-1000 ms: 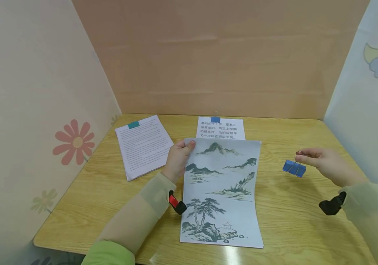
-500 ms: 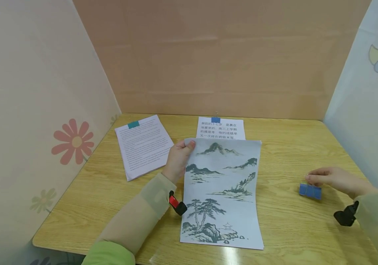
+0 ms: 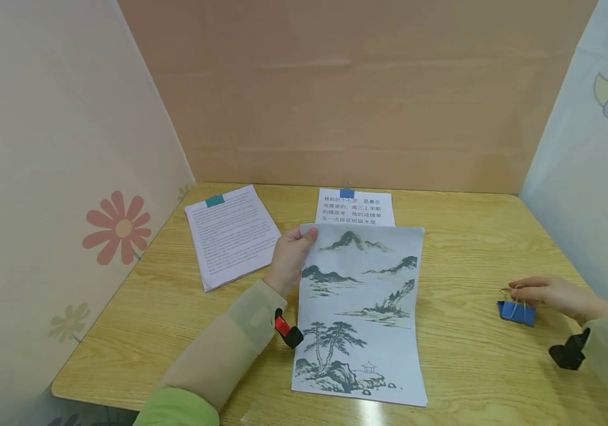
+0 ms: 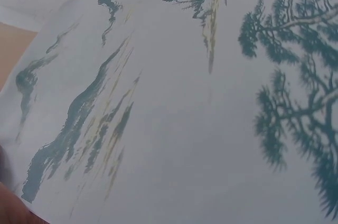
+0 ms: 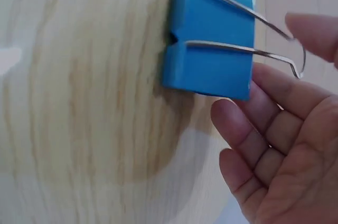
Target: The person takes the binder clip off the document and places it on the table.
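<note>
In the head view, the left hand (image 3: 289, 260) pinches the drawing (image 3: 359, 290) at its upper-left edge; the drawing hides part of one page (image 3: 356, 208), with a clipped printout (image 3: 236, 239) farther left. In the left wrist view, the drawing fills most of the frame. In the right wrist view, the right hand (image 5: 285, 134) is bent at the blue clip (image 5: 219, 68) on the table (image 5: 95, 129); whether it pinches, I cannot tell.

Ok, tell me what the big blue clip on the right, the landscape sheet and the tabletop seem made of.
Blue clip: probably painted sheet metal, going by its smooth, evenly coloured faces. Wire handles: bare metal, thin and shiny. Landscape sheet: likely paper, matt, thin and gently bowed. Tabletop: wood or wood-look laminate, glossy; it shows grain and glare.
</note>
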`<state>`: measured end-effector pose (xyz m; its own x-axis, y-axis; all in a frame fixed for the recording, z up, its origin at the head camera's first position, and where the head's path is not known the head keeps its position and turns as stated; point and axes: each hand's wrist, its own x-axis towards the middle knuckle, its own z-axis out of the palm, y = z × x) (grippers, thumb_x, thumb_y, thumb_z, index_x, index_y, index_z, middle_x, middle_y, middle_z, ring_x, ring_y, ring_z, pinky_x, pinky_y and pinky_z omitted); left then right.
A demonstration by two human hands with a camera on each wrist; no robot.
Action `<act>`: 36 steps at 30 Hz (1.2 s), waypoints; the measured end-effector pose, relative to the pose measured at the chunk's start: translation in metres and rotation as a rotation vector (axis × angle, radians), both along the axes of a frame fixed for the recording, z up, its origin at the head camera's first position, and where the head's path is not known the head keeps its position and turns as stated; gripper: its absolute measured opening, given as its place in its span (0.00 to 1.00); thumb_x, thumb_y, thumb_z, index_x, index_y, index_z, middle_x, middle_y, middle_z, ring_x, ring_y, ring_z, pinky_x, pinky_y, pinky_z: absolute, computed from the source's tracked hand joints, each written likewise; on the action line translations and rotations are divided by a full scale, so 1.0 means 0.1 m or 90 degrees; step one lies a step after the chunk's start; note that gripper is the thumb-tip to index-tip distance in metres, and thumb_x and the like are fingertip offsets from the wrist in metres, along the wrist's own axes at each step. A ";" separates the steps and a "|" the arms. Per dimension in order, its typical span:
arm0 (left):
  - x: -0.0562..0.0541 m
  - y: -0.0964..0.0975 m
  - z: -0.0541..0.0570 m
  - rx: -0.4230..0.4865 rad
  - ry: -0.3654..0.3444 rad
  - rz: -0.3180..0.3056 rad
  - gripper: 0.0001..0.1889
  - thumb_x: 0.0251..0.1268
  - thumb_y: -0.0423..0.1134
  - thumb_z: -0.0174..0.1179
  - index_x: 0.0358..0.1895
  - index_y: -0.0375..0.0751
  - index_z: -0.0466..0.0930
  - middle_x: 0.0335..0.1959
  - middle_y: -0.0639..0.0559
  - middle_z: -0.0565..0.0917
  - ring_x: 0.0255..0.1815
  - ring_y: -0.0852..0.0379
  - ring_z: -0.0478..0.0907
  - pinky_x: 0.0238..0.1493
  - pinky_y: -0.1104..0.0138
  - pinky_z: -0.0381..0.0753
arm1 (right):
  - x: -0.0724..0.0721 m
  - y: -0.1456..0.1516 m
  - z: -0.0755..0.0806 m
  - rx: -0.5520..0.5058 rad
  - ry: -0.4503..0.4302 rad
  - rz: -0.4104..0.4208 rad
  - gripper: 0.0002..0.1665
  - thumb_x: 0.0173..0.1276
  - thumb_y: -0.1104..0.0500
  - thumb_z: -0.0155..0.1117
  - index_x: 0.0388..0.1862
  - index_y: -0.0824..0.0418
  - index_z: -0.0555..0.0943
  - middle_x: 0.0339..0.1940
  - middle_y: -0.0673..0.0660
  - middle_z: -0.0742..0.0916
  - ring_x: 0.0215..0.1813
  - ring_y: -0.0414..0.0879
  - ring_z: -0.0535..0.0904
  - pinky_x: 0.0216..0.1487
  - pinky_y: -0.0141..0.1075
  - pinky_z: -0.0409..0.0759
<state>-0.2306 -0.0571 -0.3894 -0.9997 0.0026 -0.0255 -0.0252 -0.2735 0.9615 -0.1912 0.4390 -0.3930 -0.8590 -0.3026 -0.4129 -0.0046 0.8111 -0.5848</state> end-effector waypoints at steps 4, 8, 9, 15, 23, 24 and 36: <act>0.00 0.01 0.00 -0.002 -0.007 -0.011 0.14 0.68 0.42 0.59 0.46 0.34 0.83 0.36 0.46 0.86 0.32 0.54 0.84 0.33 0.64 0.83 | 0.03 0.03 -0.02 0.054 0.051 0.011 0.33 0.77 0.52 0.50 0.63 0.83 0.64 0.59 0.80 0.74 0.53 0.65 0.77 0.46 0.50 0.79; 0.00 0.05 0.00 0.000 -0.014 -0.015 0.14 0.68 0.42 0.59 0.47 0.34 0.83 0.37 0.45 0.85 0.33 0.54 0.83 0.33 0.64 0.83 | 0.06 0.05 -0.02 0.088 0.096 0.010 0.31 0.76 0.53 0.51 0.60 0.81 0.68 0.55 0.81 0.75 0.53 0.73 0.73 0.45 0.56 0.77; 0.00 0.06 0.00 0.000 -0.013 -0.015 0.13 0.68 0.42 0.59 0.46 0.34 0.83 0.37 0.45 0.85 0.33 0.54 0.83 0.33 0.64 0.82 | 0.06 0.05 -0.02 0.095 0.106 0.007 0.31 0.76 0.53 0.52 0.60 0.82 0.68 0.54 0.81 0.75 0.53 0.74 0.73 0.45 0.56 0.77; 0.00 0.15 -0.02 -0.005 0.003 -0.026 0.13 0.68 0.40 0.60 0.47 0.33 0.83 0.39 0.44 0.85 0.33 0.53 0.83 0.34 0.63 0.83 | 0.06 0.01 0.04 0.158 0.196 -0.003 0.33 0.74 0.53 0.55 0.60 0.83 0.67 0.53 0.84 0.73 0.48 0.74 0.74 0.37 0.55 0.77; -0.01 0.32 -0.01 -0.012 0.008 -0.061 0.14 0.68 0.43 0.60 0.47 0.36 0.83 0.41 0.44 0.86 0.35 0.50 0.85 0.37 0.61 0.84 | 0.14 -0.65 0.48 0.180 0.466 -0.031 0.29 0.72 0.50 0.58 0.62 0.70 0.74 0.55 0.74 0.76 0.31 0.56 0.78 0.34 0.55 0.74; -0.01 0.35 0.00 -0.011 0.008 -0.065 0.14 0.67 0.44 0.60 0.46 0.36 0.84 0.41 0.44 0.86 0.36 0.50 0.85 0.37 0.60 0.84 | 0.17 -0.77 0.53 0.154 0.540 -0.012 0.27 0.71 0.50 0.58 0.59 0.69 0.76 0.53 0.72 0.79 0.28 0.53 0.78 0.33 0.53 0.74; -0.05 0.72 0.03 -0.043 -0.007 -0.076 0.12 0.66 0.45 0.61 0.37 0.37 0.83 0.36 0.48 0.85 0.31 0.54 0.83 0.32 0.63 0.82 | 0.66 -2.08 0.61 -0.063 0.949 0.348 0.25 0.77 0.48 0.46 0.45 0.63 0.85 0.38 0.53 0.86 0.38 0.51 0.80 0.45 0.44 0.71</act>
